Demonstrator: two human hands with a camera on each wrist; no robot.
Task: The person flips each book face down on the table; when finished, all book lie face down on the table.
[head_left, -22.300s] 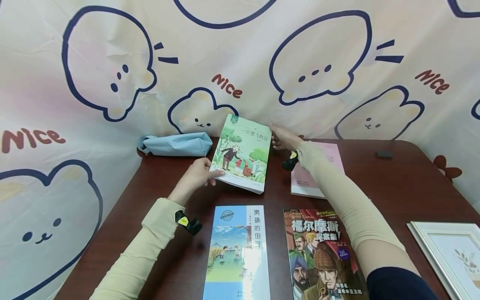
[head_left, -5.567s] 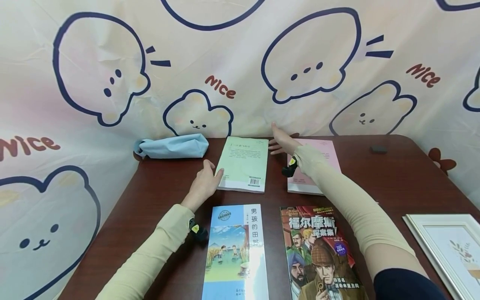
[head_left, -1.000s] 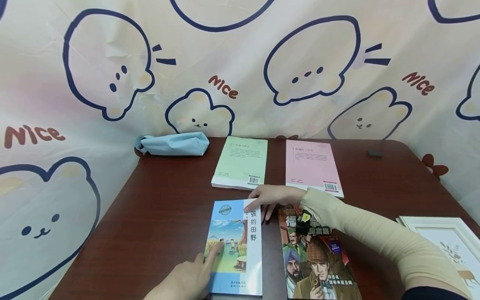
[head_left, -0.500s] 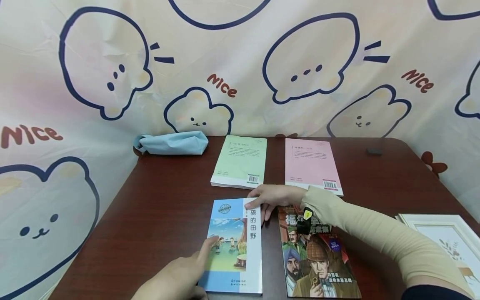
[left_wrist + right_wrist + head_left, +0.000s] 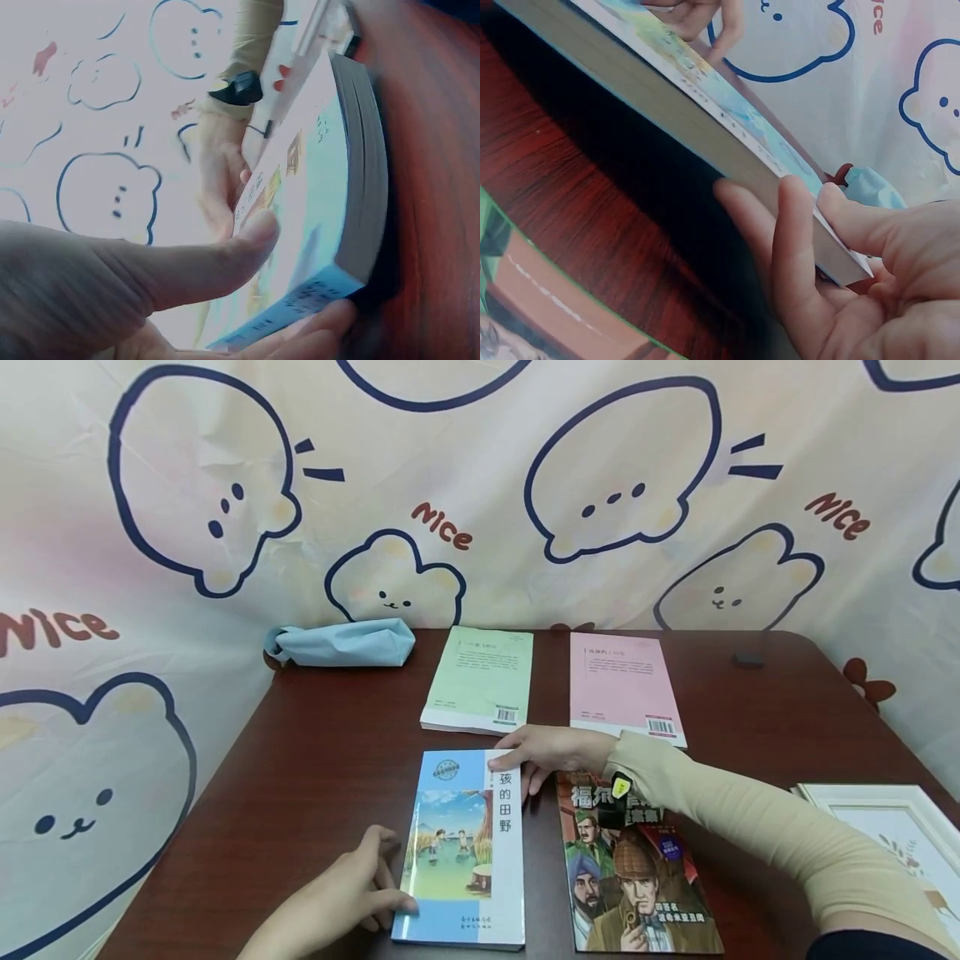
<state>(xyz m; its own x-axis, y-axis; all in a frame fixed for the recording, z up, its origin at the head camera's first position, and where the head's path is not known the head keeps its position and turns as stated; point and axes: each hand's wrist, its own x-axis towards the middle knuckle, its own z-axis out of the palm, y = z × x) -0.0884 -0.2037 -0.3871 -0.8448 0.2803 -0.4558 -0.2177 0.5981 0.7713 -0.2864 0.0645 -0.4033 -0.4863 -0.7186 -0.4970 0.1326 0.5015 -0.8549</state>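
A thick blue-and-white paperback book (image 5: 453, 852) with a picture of children in a field lies face up at the front middle of the table. My left hand (image 5: 345, 893) grips its lower left edge; in the left wrist view the thumb (image 5: 225, 259) presses on the cover and fingers sit under the spine side. My right hand (image 5: 555, 752) pinches the upper right corner, thumb on the cover. In the right wrist view, other fingers (image 5: 791, 247) lie against the page block, and a dark gap shows between the book (image 5: 667, 112) and the table.
Behind lie a green book (image 5: 480, 681) and a pink book (image 5: 622, 681), both back cover up. A detective comic-style book (image 5: 637, 885) lies beneath my right forearm. A light-blue pouch (image 5: 345, 643) sits back left, a white picture frame (image 5: 817, 797) at right, a small black object (image 5: 747, 660) back right.
The green book, earlier tilted up in both hands, now lies back cover up. Both hands have come to the blue book; the left has slid off its cover to grip the left edge.
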